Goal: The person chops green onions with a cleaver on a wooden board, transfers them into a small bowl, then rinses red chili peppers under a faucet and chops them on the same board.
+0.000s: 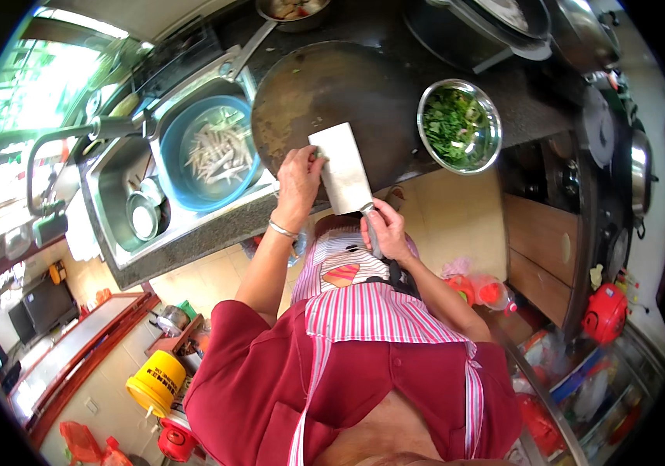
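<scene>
My right hand (388, 230) is closed around the handle of a cleaver (342, 169), its broad blade tilted up over the near edge of a large round chopping board (361, 87). With bent fingers, my left hand (300, 177) touches the blade's left edge, and a small green bit shows at the fingertips. To the right of the board stands a steel bowl (459, 126) of chopped green herbs. A few green scraps lie on the board.
Left of the board, a blue basin (207, 152) with chicken feet in water sits in a double sink (105, 201). Behind are a pan (293, 14) with food and a large dark pot (455, 38). The dark counter edge (192, 244) runs before me.
</scene>
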A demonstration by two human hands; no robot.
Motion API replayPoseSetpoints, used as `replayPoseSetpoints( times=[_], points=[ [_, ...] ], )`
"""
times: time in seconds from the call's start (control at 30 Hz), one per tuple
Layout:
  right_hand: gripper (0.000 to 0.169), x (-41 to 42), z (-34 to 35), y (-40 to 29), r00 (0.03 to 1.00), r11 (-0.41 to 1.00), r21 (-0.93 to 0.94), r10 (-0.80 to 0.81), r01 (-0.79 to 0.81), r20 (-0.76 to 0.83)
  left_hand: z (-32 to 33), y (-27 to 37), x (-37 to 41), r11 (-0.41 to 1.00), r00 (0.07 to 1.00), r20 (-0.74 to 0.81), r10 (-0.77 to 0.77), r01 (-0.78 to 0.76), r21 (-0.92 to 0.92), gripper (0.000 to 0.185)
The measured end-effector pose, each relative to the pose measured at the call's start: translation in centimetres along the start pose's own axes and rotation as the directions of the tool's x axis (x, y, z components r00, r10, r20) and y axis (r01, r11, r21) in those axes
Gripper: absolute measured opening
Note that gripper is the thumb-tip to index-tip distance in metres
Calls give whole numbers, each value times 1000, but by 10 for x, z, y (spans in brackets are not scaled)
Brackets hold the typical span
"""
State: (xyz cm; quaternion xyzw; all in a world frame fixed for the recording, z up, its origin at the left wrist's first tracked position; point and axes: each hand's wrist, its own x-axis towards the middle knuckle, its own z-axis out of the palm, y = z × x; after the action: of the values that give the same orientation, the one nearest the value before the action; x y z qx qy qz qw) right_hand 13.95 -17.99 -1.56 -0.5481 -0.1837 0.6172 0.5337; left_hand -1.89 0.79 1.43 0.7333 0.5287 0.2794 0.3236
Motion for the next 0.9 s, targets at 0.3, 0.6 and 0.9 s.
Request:
replayPoseSetpoints(
  times=[0.3, 0.6, 0.9],
  points=[
    [38, -16, -12, -31, 1000, 993, 120, -14, 13, 10, 21, 27, 17, 996, 996, 21, 83, -83, -11, 18],
    [42, -69, -74, -80, 946, 964, 178, -137, 195, -294, 98, 133, 47, 899, 918, 89, 386, -352, -260, 15],
    [40, -100, -155, -101, 865, 962, 26, -231, 270, -445, 180, 170, 68, 861, 866, 44, 498, -500, 90, 12]
  ],
)
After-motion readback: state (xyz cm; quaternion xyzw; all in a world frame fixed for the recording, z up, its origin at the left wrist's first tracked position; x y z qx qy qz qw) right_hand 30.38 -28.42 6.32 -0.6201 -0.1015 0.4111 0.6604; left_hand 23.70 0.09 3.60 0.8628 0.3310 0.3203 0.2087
